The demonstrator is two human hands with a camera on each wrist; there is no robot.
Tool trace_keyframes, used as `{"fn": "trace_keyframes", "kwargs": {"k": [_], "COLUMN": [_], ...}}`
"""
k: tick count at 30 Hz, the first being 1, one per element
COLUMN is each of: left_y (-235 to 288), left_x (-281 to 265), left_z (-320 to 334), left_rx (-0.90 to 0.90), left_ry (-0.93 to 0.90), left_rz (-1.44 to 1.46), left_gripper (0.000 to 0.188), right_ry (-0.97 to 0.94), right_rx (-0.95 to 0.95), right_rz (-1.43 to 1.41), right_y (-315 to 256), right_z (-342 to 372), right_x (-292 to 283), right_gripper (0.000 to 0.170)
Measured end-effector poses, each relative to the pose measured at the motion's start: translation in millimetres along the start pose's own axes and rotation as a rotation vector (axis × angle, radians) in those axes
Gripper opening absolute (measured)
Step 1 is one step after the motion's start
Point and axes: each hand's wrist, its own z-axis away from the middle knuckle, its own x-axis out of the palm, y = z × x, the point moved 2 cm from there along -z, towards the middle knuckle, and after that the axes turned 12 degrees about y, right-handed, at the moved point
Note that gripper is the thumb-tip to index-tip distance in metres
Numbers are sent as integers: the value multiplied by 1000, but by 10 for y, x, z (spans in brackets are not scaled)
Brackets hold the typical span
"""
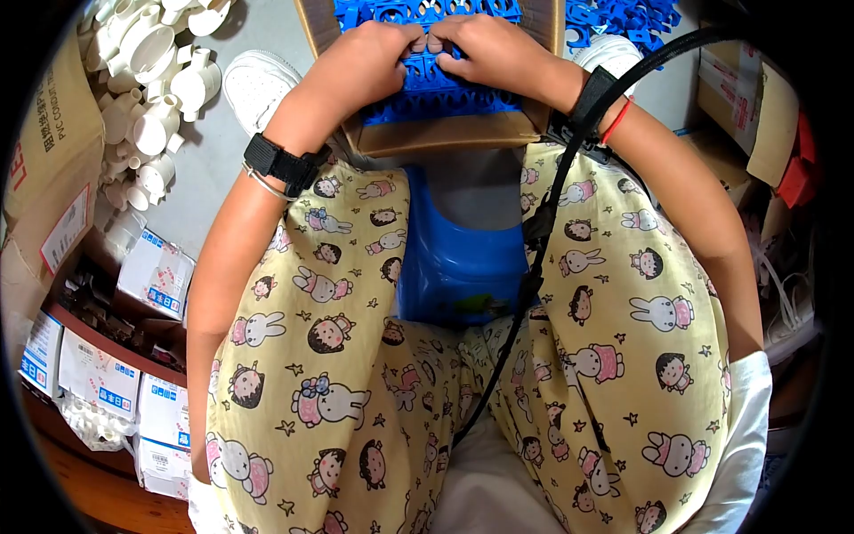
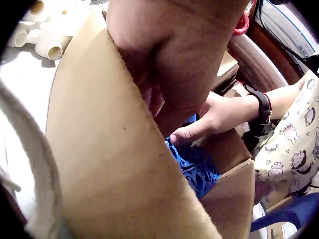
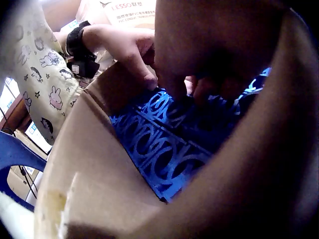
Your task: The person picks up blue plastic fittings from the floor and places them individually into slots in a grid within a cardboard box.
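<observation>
Blue plastic pieces [image 1: 436,102] with ring-shaped openings stand packed in rows inside a cardboard box [image 1: 436,135]. My left hand [image 1: 378,55] and right hand [image 1: 485,52] come together over the middle of the box, fingers curled down onto the pieces. The knuckles of both hands nearly meet. In the right wrist view, the right hand's fingers [image 3: 219,87] bend down among the blue pieces [image 3: 149,134], and the left thumb reaches in from the other side. The left wrist view shows the right thumb [image 2: 184,135] at the pieces; the left fingertips are mostly hidden.
White pipe fittings [image 1: 147,98] pile up on the floor at left, beside a large carton [image 1: 49,151]. More blue pieces [image 1: 623,22] lie beyond the box at right. A blue plastic stool [image 1: 463,258] shows between the knees. A black cable [image 1: 556,187] crosses the right forearm.
</observation>
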Motion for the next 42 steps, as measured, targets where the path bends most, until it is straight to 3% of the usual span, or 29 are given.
{"fn": "trace_keyframes", "kwargs": {"k": [6, 8, 20, 42], "left_y": [-27, -31, 7, 60], "left_x": [29, 25, -4, -38], "left_z": [-1, -3, -8, 15], "left_rx": [-9, 65, 25, 75], "left_ry": [12, 40, -12, 62], "left_rz": [-43, -73, -117, -106], "left_gripper": [18, 16, 13, 12], "right_ry": [-20, -21, -68, 48], "right_rx": [22, 24, 70, -131], "right_rz": [-33, -42, -6, 149], "right_y": [-21, -23, -41, -14], "right_z": [1, -2, -14, 32], "right_x": [-18, -25, -64, 12], "right_gripper": [12, 12, 13, 14]}}
